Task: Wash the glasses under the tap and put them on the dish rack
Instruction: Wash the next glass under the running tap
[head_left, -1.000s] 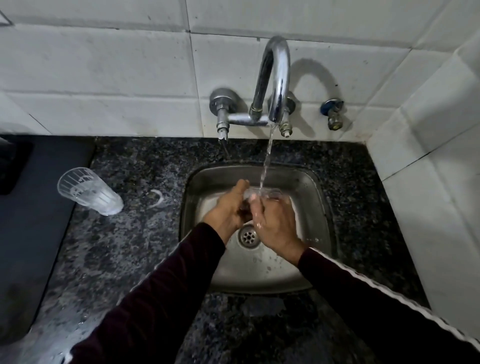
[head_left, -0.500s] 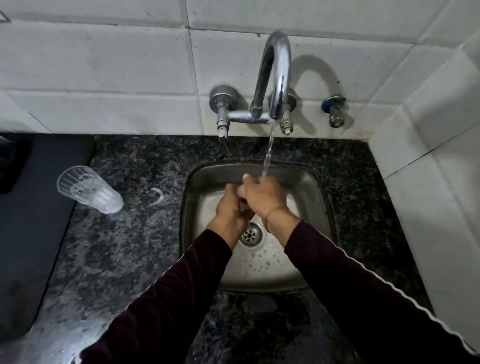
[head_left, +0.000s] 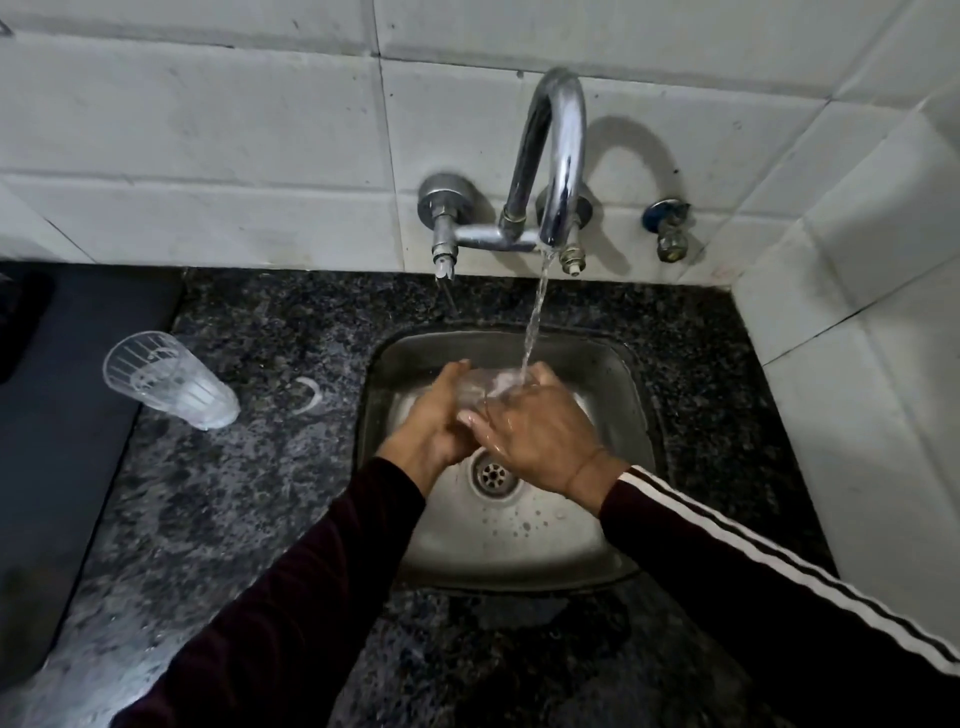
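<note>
White tiles back the sink (head_left: 613, 561); both hands' fingers (head_left: 470, 415) curl round 1 glass (head_left: 480, 387), held under the tap (head_left: 558, 156) stream to rinse; another glass (head_left: 166, 379) lies well left on the tabletop (head_left: 234, 493)

L grip (head_left: 434, 415) curled, clasping | R grip (head_left: 535, 431) curled, clasping, wet

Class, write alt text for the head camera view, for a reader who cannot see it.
Two hands, left hand and right hand, hold a clear glass under water running from a tap over a steel sink. A second glass stands on the dark counter to the left.
</note>
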